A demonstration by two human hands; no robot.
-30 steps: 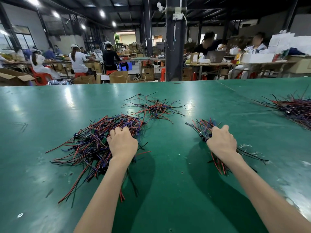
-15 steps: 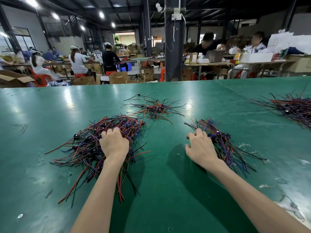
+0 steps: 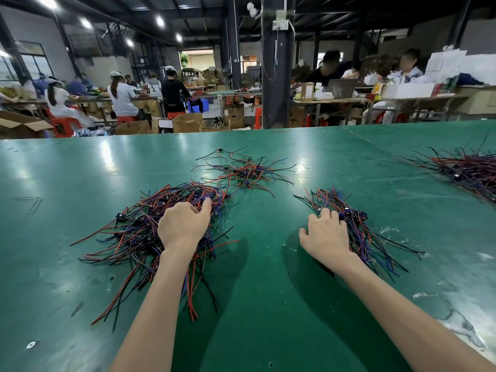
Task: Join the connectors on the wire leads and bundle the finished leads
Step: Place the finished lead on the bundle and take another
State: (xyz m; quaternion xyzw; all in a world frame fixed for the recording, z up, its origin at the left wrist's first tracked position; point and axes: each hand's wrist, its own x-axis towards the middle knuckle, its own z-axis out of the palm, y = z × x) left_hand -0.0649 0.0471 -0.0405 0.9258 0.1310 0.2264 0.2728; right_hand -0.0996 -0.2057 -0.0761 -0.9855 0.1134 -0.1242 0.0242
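Right hand [image 3: 326, 234] now beside wire bundle [image 3: 357, 232]

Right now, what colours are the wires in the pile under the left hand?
Red, black and blue-purple, mixed through the wire pile; head view shows it best.

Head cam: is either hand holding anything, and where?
Right hand: nothing held, fingers rest spread on left edge of the small bundle. Left hand: curled into the big pile; grip hidden, cannot tell.
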